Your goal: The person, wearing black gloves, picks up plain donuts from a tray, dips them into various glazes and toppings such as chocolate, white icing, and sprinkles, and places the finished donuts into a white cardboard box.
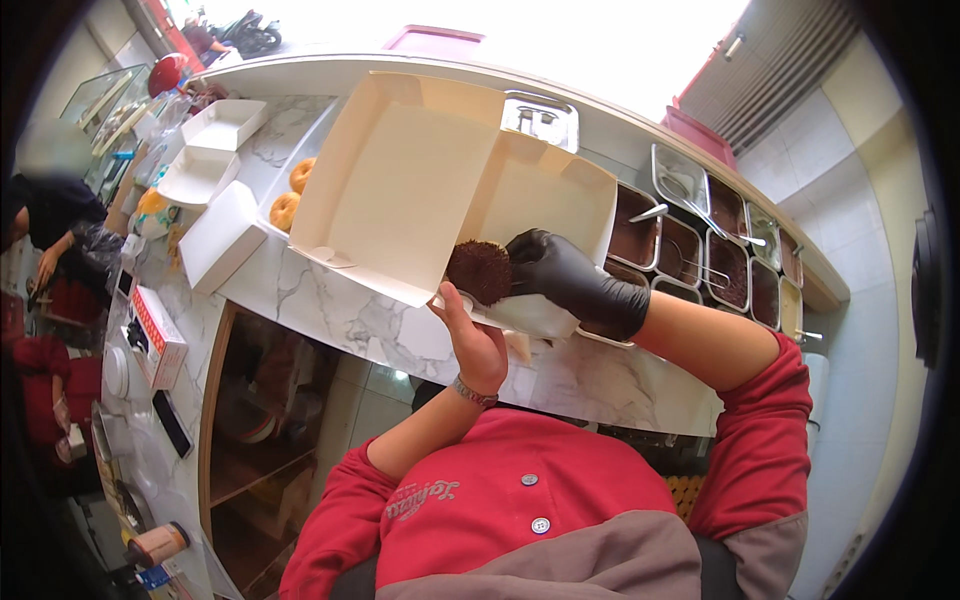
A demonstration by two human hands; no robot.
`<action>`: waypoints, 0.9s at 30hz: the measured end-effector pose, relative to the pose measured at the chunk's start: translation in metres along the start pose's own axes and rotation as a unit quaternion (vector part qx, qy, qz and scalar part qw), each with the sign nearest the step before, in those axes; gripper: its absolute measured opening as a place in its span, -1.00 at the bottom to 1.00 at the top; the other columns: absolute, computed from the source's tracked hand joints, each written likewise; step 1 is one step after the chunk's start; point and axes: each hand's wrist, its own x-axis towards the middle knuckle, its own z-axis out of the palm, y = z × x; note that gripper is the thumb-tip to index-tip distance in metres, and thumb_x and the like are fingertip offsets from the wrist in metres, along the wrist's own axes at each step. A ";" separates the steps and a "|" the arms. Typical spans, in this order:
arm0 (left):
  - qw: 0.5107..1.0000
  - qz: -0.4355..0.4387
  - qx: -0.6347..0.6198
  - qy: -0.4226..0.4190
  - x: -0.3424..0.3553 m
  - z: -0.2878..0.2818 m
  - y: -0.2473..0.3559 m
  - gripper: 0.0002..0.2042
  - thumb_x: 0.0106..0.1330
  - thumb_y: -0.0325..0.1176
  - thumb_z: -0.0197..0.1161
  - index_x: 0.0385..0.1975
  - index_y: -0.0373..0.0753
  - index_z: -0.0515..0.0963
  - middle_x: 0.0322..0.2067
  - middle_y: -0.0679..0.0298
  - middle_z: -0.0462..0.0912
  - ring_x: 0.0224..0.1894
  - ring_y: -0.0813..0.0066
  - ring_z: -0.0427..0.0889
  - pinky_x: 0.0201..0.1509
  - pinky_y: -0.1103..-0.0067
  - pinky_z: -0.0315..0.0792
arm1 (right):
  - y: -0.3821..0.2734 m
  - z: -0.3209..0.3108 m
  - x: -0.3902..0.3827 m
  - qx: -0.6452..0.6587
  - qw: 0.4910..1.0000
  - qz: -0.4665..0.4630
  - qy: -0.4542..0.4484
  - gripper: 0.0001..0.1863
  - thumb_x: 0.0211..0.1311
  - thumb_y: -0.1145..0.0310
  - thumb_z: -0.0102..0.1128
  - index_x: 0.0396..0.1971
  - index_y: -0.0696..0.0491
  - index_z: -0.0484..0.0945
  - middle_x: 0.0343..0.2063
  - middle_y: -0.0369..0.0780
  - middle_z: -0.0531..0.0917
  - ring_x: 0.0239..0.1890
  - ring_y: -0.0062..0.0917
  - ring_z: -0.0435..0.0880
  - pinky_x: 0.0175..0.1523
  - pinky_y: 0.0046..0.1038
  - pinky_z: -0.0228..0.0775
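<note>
An open cream cardboard box (395, 180) is raised over the marble counter. My bare left hand (470, 340), with a watch at the wrist, has its fingers round the box's lower edge, below a round donut (480, 272) coated in dark chocolate sprinkles. My right hand (560, 280), in a black glove, pinches that donut at the box's right half, its fingertips partly hidden. To the right of the box stand metal containers (677, 255) of dark toppings, some with utensils in them.
Golden donuts (285, 210) lie in a pale tray left of the box, beside white boxes (215, 240). A glove box (155, 340) and a phone (172, 422) lie on the left counter (185, 300). Co-workers (55, 230) in dark and red clothing are at the far left.
</note>
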 end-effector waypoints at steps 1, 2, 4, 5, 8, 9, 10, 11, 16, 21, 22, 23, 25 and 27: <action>1.000 0.005 -0.003 -0.003 0.003 -0.005 0.007 -0.54 0.42 -0.09 -0.09 0.24 -0.02 0.00 0.17 0.31 0.21 0.19 0.50 0.25 0.21 0.52 0.19 | -0.003 0.008 0.007 -0.053 0.998 -0.022 -0.020 -0.61 0.10 0.53 0.17 -0.04 0.30 0.43 -0.22 -0.13 0.61 -0.20 -0.53 0.60 -0.02 -0.50 0.44; 1.000 0.000 -0.003 0.015 0.006 -0.009 0.014 -0.56 0.43 -0.09 -0.10 0.22 -0.02 0.02 0.16 0.31 0.22 0.19 0.51 0.25 0.21 0.52 0.20 | -0.005 0.016 0.013 -0.105 0.993 -0.046 -0.038 -0.59 0.11 0.54 0.13 0.00 0.29 0.40 -0.21 -0.11 0.61 -0.19 -0.48 0.60 -0.02 -0.49 0.44; 0.997 0.052 0.011 0.050 0.009 -0.012 0.023 -0.59 0.42 -0.03 -0.12 0.15 -0.09 0.19 0.06 0.33 0.37 0.08 0.49 0.38 0.14 0.49 0.27 | -0.013 0.029 0.023 -0.210 0.972 -0.078 -0.070 -0.55 0.14 0.56 0.06 0.07 0.27 0.35 -0.20 -0.07 0.59 -0.18 -0.40 0.61 -0.02 -0.45 0.43; 0.995 0.084 0.019 0.059 0.011 -0.014 0.029 -0.58 0.42 0.01 -0.14 0.11 -0.12 0.28 0.00 0.34 0.45 0.02 0.48 0.44 0.10 0.48 0.31 | -0.018 0.036 0.027 -0.271 0.952 -0.126 -0.064 -0.54 0.14 0.56 0.05 0.09 0.26 0.33 -0.17 -0.05 0.57 -0.16 -0.38 0.60 -0.01 -0.45 0.42; 0.993 0.075 -0.001 0.092 0.020 -0.027 0.059 -0.59 0.42 -0.03 -0.14 0.07 -0.19 0.34 -0.01 0.31 0.48 0.05 0.45 0.44 0.13 0.47 0.29 | -0.040 0.053 0.033 -0.388 0.896 -0.208 -0.056 -0.52 0.16 0.56 0.02 0.13 0.24 0.30 -0.10 0.00 0.52 -0.10 -0.34 0.58 0.02 -0.44 0.40; 0.994 0.074 -0.022 0.079 0.023 -0.033 0.071 -0.63 0.41 -0.08 -0.13 0.08 -0.16 0.30 0.02 0.30 0.45 0.07 0.45 0.42 0.15 0.47 0.29 | -0.052 0.059 0.037 -0.384 0.893 -0.223 -0.069 -0.51 0.16 0.57 0.01 0.14 0.24 0.29 -0.08 0.00 0.51 -0.08 -0.35 0.57 0.04 -0.44 0.39; 0.994 0.072 -0.037 0.073 0.024 -0.039 0.085 -0.65 0.41 -0.13 -0.11 0.10 -0.14 0.27 0.04 0.29 0.42 0.09 0.44 0.41 0.16 0.47 0.28 | -0.065 0.063 0.040 -0.381 0.890 -0.239 -0.081 -0.51 0.15 0.58 0.01 0.15 0.23 0.29 -0.07 0.00 0.50 -0.07 -0.35 0.56 0.05 -0.44 0.38; 0.993 0.061 -0.057 0.082 0.027 -0.045 0.098 -0.67 0.41 -0.18 -0.09 0.11 -0.11 0.23 0.06 0.28 0.39 0.12 0.44 0.39 0.18 0.46 0.28 | -0.081 0.066 0.044 -0.344 0.895 -0.271 -0.087 -0.50 0.15 0.60 0.00 0.15 0.23 0.29 -0.07 -0.03 0.51 -0.06 -0.37 0.56 0.07 -0.44 0.37; 0.976 0.141 0.009 0.163 0.027 -0.076 0.180 -0.65 0.22 -0.27 -0.11 -0.05 -0.29 0.39 -0.06 0.19 0.51 0.03 0.29 0.48 0.14 0.34 0.34 | -0.167 0.025 0.070 -0.094 0.918 -0.375 -0.084 -0.55 0.16 0.57 0.00 0.10 0.22 0.37 -0.06 -0.15 0.58 -0.07 -0.50 0.57 0.11 -0.50 0.36; 0.944 0.184 0.089 0.259 0.013 -0.115 0.259 -0.65 0.08 -0.37 -0.10 -0.12 -0.33 0.39 -0.13 0.15 0.51 -0.02 0.25 0.50 0.09 0.30 0.39 | -0.183 -0.011 0.149 -0.035 0.929 -0.367 -0.022 -0.61 0.23 0.44 -0.01 0.06 0.21 0.44 -0.01 -0.14 0.56 -0.01 -0.47 0.56 0.15 -0.48 0.38; 0.936 0.190 0.109 0.275 0.009 -0.123 0.273 -0.66 0.07 -0.37 -0.09 -0.15 -0.33 0.40 -0.14 0.16 0.50 -0.03 0.25 0.51 0.07 0.30 0.40 | -0.175 -0.010 0.174 -0.011 0.952 -0.304 -0.016 -0.63 0.21 0.46 0.00 0.01 0.25 0.46 -0.08 -0.13 0.58 -0.05 -0.50 0.58 0.12 -0.50 0.40; 0.924 0.192 0.117 0.308 0.008 -0.129 0.282 -0.67 0.05 -0.38 -0.09 -0.17 -0.34 0.40 -0.16 0.16 0.50 -0.04 0.25 0.51 0.06 0.31 0.41 | -0.164 -0.008 0.198 -0.007 0.970 -0.242 -0.012 -0.64 0.19 0.47 0.02 -0.02 0.26 0.47 -0.14 -0.15 0.60 -0.13 -0.53 0.60 0.07 -0.54 0.43; 0.907 0.223 0.167 0.315 0.005 -0.141 0.294 -0.77 0.02 -0.37 -0.11 -0.35 -0.33 0.37 -0.28 0.22 0.42 -0.17 0.33 0.50 -0.09 0.37 0.45 | -0.137 -0.004 0.238 -0.177 0.972 -0.155 0.000 -0.63 0.13 0.39 0.11 -0.10 0.28 0.52 -0.24 -0.17 0.64 -0.25 -0.58 0.62 -0.12 -0.58 0.50; 0.909 0.210 0.160 0.323 0.003 -0.149 0.306 -0.72 0.03 -0.36 -0.12 -0.29 -0.35 0.39 -0.26 0.21 0.43 -0.16 0.32 0.50 -0.09 0.38 0.44 | -0.107 0.015 0.269 -0.441 0.887 -0.138 -0.011 -0.59 0.04 0.29 0.19 -0.09 0.15 0.57 -0.29 -0.10 0.67 -0.37 -0.53 0.65 -0.20 -0.56 0.50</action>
